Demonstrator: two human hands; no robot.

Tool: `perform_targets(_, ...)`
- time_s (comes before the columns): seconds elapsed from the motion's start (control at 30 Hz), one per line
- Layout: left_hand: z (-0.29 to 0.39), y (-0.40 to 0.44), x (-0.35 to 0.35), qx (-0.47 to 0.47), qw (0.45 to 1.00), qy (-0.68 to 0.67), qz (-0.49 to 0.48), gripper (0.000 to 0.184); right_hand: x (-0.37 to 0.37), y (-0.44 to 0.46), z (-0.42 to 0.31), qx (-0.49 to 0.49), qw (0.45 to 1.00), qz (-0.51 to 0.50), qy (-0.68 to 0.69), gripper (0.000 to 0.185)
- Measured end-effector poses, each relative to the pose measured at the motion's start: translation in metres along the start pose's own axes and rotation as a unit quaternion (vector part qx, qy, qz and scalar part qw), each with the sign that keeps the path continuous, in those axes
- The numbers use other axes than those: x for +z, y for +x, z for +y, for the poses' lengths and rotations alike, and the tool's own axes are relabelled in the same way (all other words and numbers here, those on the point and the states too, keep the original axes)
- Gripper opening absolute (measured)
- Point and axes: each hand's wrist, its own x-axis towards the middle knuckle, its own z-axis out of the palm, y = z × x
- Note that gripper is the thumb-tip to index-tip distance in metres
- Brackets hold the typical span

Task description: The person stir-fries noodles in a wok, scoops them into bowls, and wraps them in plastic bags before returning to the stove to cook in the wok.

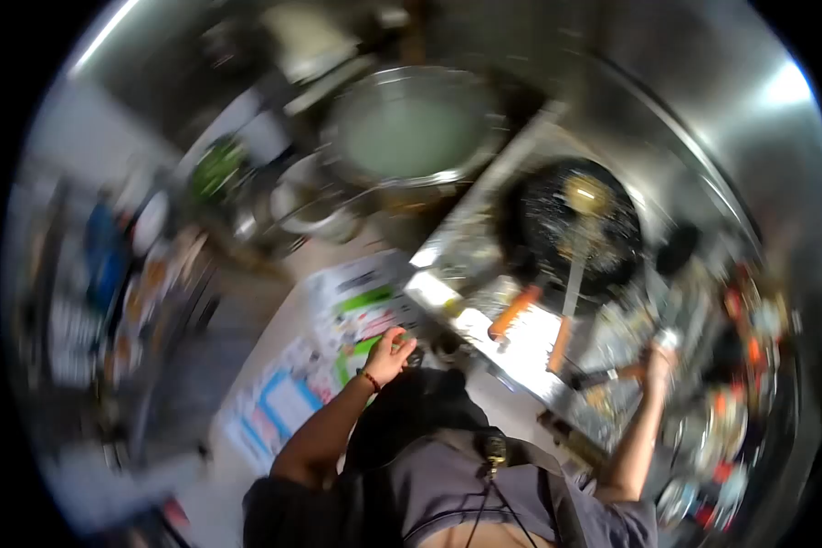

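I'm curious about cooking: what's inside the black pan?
A ladle rests in the black pan, among blurry shiny patches. Whatever is under its round end is covered.

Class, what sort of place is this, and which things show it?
Probably a kitchen, perhaps a commercial one: a dark wok with a long-handled utensil lying across it, and a large round pot of pale liquid.
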Motion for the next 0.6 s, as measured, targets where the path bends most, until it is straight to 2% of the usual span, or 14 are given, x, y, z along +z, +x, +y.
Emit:
perform_targets(0.03, -0.025, -0.012, -0.022, -0.033, 0.996, 0.043, 0.064, 0.046, -0.017, 0.039, 0.027, 0.044, 0.994, 0.042, 0.094, 0.013)
perform_targets(0.07, -0.088, -0.018, -0.054, 0.007, 0.978, 0.126, 0.164, 0.050, -0.018, 0.071, 0.027, 0.080, 0.986, -0.022, 0.146, 0.033)
perform_targets(0.1, -0.064, -0.050, -0.076, -0.096, 0.974, 0.080, 0.188, 0.048, -0.027, 0.106, 0.038, 0.119, 0.965, -0.017, 0.234, 0.036)
perform_targets(0.13, -0.102, -0.065, -0.098, -0.112, 0.957, 0.103, 0.246, 0.048, -0.046, 0.141, 0.057, 0.106, 0.965, -0.090, 0.223, 0.038)
perform_targets(0.17, -0.142, -0.082, -0.123, -0.128, 0.939, 0.128, 0.292, 0.047, -0.055, 0.170, 0.066, 0.152, 0.970, -0.061, 0.181, 0.038)
perform_targets(0.2, -0.149, -0.110, -0.142, -0.151, 0.933, 0.091, 0.313, 0.045, -0.043, 0.182, 0.050, 0.143, 0.970, -0.088, 0.173, 0.038)
perform_targets(0.27, -0.164, -0.156, -0.172, -0.177, 0.907, 0.079, 0.373, 0.042, -0.025, 0.190, -0.007, 0.023, 0.946, -0.017, 0.323, 0.037)
perform_targets(0.3, -0.164, -0.182, -0.177, -0.227, 0.898, -0.008, 0.377, 0.041, -0.007, 0.196, -0.028, -0.064, 0.952, 0.015, 0.300, 0.036)
perform_targets(0.4, -0.218, -0.206, -0.212, -0.271, 0.868, -0.065, 0.411, 0.045, 0.114, 0.067, -0.149, -0.348, 0.935, 0.068, 0.001, 0.042)
perform_targets(0.43, -0.238, -0.206, -0.225, -0.250, 0.851, 0.050, 0.460, 0.047, 0.159, 0.013, -0.179, -0.383, 0.921, 0.040, -0.052, 0.046)
perform_targets(0.47, -0.254, -0.207, -0.241, -0.225, 0.820, 0.164, 0.499, 0.048, 0.201, -0.053, -0.215, -0.338, 0.928, 0.013, -0.156, 0.045)
perform_targets(0.5, -0.251, -0.203, -0.271, -0.214, 0.820, 0.108, 0.519, 0.051, 0.242, -0.119, -0.251, -0.299, 0.917, -0.021, -0.265, 0.046)
perform_targets(0.53, -0.269, -0.192, -0.306, -0.201, 0.807, 0.138, 0.537, 0.052, 0.287, -0.153, -0.249, -0.385, 0.910, -0.085, -0.126, 0.043)
perform_targets(0.6, -0.294, -0.165, -0.387, -0.144, 0.772, 0.207, 0.583, 0.052, 0.369, -0.148, -0.208, -0.364, 0.906, -0.197, -0.089, 0.046)
